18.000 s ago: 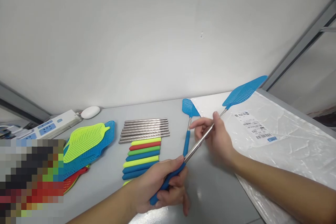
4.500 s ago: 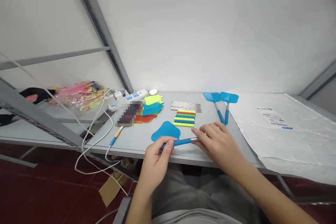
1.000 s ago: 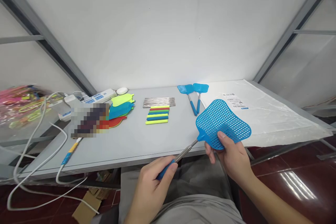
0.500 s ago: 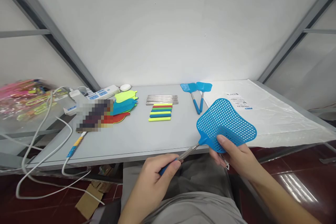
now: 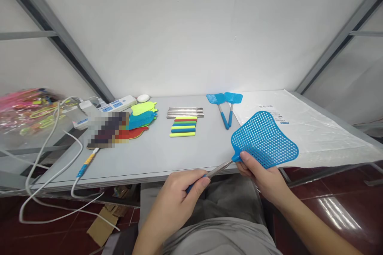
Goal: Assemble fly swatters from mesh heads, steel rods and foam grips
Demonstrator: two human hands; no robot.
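A blue fly swatter [image 5: 266, 137] with a perforated head and a metal shaft is held above the table's front edge, its head up to the right. My left hand [image 5: 182, 195] is closed around its blue handle, most of which the fingers hide. With thumb on top, my right hand [image 5: 260, 173] pinches the lower part of the head, near where it joins the shaft. Two more blue fly swatters [image 5: 224, 116] lie behind it on the table. Left of those are a row of metal rods [image 5: 185, 112] and several coloured handles [image 5: 183, 128].
Yellow, blue and red swatter heads [image 5: 142, 118] are stacked at the left beside a pixelated object [image 5: 107, 129]. Behind stand a power strip [image 5: 118, 105] and a white round item [image 5: 143, 98]. White cables [image 5: 44, 155] hang over the left edge. White plastic sheeting [image 5: 317, 139] covers the right side.
The held fly swatter has shifted slightly to the right. My right hand's grip has moved from the middle of the head down toward its neck.
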